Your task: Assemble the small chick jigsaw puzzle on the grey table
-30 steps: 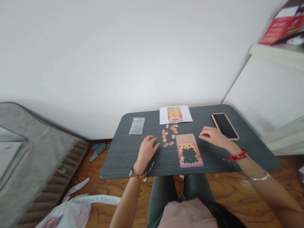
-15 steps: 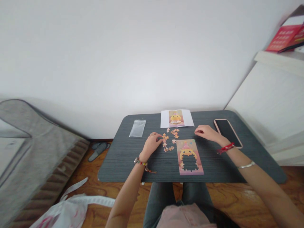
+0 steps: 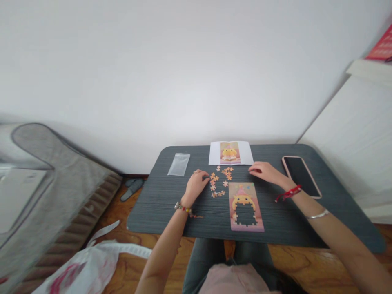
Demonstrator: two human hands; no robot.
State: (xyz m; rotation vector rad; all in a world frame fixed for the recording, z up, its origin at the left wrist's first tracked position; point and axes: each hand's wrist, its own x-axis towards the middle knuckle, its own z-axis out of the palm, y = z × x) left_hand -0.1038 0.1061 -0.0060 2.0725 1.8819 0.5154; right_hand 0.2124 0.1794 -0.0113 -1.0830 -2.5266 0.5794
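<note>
My left hand (image 3: 196, 184) rests on the table, its fingers loosely bent and a little apart at the left edge of loose puzzle pieces (image 3: 213, 178). No piece shows in it. Right of these pieces lies a jigsaw puzzle (image 3: 256, 208) with a yellow figure in a pink hat; its middle is an open gap with the dark table showing through. My right hand (image 3: 266, 171) hovers or rests above the puzzle's upper right corner, near the picture sheet (image 3: 246, 153). Its fingers are loosely curled, thumb slightly apart, with nothing visible between them.
A clear plastic bag (image 3: 179, 164) lies at the table's back left. A phone (image 3: 301, 176) in a pink case lies right of my right hand. The white wall (image 3: 183, 81) stands behind the table (image 3: 147, 216); a white cabinet (image 3: 346, 134) is at right.
The view has shifted slightly, so the table and the things on it sit a little differently. My right hand is a bit nearer the puzzle pieces; my left hand stays beside them.
</note>
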